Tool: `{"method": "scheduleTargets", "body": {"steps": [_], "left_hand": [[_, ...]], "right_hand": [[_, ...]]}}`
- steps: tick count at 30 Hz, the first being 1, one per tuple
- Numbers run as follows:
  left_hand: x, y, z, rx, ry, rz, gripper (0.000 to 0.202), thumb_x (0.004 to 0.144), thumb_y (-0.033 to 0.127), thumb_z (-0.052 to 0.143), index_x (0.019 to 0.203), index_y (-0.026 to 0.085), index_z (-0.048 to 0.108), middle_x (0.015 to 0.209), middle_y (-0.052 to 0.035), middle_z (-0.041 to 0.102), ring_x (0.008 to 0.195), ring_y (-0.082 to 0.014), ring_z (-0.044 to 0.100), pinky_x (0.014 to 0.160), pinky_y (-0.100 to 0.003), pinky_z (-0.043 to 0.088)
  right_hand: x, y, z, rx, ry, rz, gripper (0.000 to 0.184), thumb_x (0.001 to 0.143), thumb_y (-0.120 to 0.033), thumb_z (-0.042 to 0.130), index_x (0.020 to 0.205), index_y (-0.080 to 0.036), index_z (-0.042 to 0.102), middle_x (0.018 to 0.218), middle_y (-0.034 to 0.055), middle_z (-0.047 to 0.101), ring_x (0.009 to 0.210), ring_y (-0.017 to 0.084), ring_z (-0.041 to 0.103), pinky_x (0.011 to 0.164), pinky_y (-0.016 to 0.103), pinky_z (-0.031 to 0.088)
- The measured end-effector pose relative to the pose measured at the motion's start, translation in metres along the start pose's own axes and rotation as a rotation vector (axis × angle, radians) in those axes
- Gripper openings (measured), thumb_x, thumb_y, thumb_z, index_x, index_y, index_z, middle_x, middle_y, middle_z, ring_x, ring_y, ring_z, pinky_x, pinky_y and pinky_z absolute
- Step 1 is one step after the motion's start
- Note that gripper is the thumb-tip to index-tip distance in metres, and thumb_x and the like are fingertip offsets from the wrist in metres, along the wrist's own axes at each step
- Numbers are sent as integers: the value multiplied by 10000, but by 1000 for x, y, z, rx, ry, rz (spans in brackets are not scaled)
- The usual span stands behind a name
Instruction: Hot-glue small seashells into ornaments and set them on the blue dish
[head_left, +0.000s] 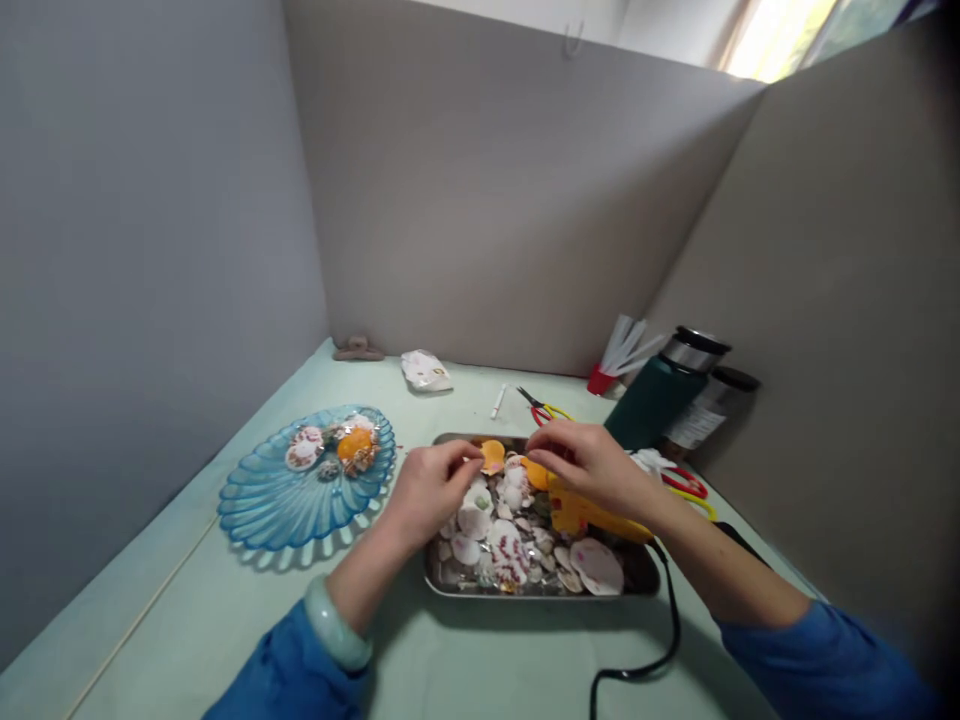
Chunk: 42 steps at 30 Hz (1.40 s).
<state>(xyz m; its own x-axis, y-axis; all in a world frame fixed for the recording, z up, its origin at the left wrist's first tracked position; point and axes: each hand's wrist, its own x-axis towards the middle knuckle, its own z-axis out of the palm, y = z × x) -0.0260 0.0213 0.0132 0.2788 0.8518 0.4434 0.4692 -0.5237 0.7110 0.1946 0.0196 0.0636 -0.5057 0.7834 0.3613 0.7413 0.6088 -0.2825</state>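
My left hand (435, 490) is over the left side of a metal tray (540, 597), thumb and forefinger pinched at the edge of an orange shell (493, 456). My right hand (592, 468) hovers over the tray's right side with fingertips drawn together; anything between them is too small to make out. Another orange shell (535, 473) shows just below those fingertips. Under my right hand a yellow glue gun (568, 510) lies in the tray, partly hidden by my wrist. White and speckled shells (508, 552) fill much of the tray.
To the left stands a blue scalloped plate (277, 505) with several shells on it. Behind are a white packet (426, 371), scissors (541, 405) and a red cup (599, 380) of white sticks. A green bottle (656, 395) leans at right. A black cord (667, 650) runs forward.
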Motion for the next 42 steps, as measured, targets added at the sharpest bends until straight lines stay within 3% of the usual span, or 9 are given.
{"method": "scheduleTargets", "body": {"steps": [3,7,10,12,22,27,30,35,42], "left_hand": [[1,-2,-4,164,-42,70,180,822,213,537,879,208,708,796,-64,700,713,-202,592,660,-286,387],[-5,8,1,501,-336,274,127,768,140,574,813,189,682,785,-80,669,849,-239,550,804,-355,382],[-11,16,7,632,-476,222,160,706,285,679,833,191,655,889,-73,658,913,-254,536,862,-389,381],[-14,19,10,695,-499,177,204,717,307,667,883,190,641,940,-72,645,944,-249,533,887,-393,383],[-14,17,12,713,-425,178,82,795,240,541,791,172,587,832,-64,636,797,-197,559,860,-360,434],[-10,11,18,718,-370,134,107,792,137,497,761,173,592,753,-62,665,714,-199,595,716,-328,464],[-10,9,16,638,-294,74,161,832,149,466,843,186,622,782,-63,687,734,-201,622,663,-300,454],[-6,13,5,451,-197,-91,194,886,240,453,895,200,643,772,-45,704,704,-179,637,623,-263,417],[2,16,1,267,-246,-197,240,898,314,432,827,190,625,593,4,657,572,-152,600,553,-235,382]], "right_hand": [[-23,8,-4,45,-10,59,125,881,-208,543,834,-186,657,771,18,659,694,146,587,636,249,425],[-35,15,-2,98,24,54,135,888,-238,535,857,-194,659,800,27,666,714,160,599,654,266,445],[-36,22,4,167,72,44,168,905,-264,503,860,-199,652,831,37,676,730,166,615,666,268,465],[-37,25,8,202,102,49,183,915,-277,482,877,-199,644,849,46,678,749,173,627,673,270,480],[-57,44,21,195,223,-68,123,888,-274,516,949,-266,622,871,10,701,734,172,673,616,223,533],[-59,50,28,162,231,-123,141,866,-240,545,985,-268,616,882,7,706,736,168,681,623,215,540],[-57,44,22,167,232,-126,144,872,-214,527,974,-254,619,858,14,708,709,164,679,605,217,530],[-51,26,13,216,157,-34,145,908,-195,480,916,-216,623,832,27,684,720,147,644,636,230,492],[-60,23,4,87,80,92,128,899,-216,500,881,-196,624,838,48,652,771,177,606,673,275,456]]}}
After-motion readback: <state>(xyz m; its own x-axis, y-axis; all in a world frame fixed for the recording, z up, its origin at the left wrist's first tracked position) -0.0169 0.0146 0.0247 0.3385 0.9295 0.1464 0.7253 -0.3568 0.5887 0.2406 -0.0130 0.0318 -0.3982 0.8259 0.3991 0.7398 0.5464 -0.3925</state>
